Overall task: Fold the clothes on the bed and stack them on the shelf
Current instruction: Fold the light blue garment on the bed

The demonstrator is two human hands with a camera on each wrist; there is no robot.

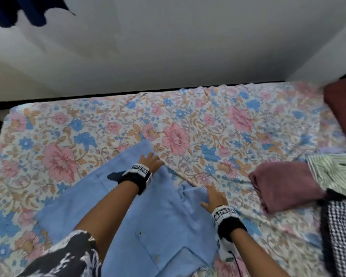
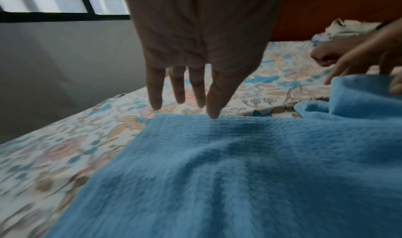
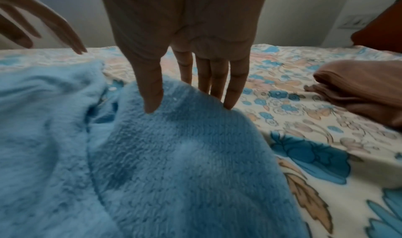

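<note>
A light blue fleecy garment [image 1: 148, 216] lies spread on the near middle of the bed with the floral sheet [image 1: 108, 120]. To its right, apart from it, lies a folded maroon cloth [image 1: 284, 186]; just right of that, a green striped garment [image 1: 336, 172] behind a black-and-white checked one [image 1: 342, 232]. A dark red pillow [image 1: 342, 108] sits at the far right corner.

Dim wrist views, blurred edges

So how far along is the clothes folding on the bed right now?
Done: a maroon garment lies folded on the bed. In hand: both hands, left and right, are flat on the blue garment, spread out and not yet folded. Left: striped and checked clothes. No shelf in view.
</note>
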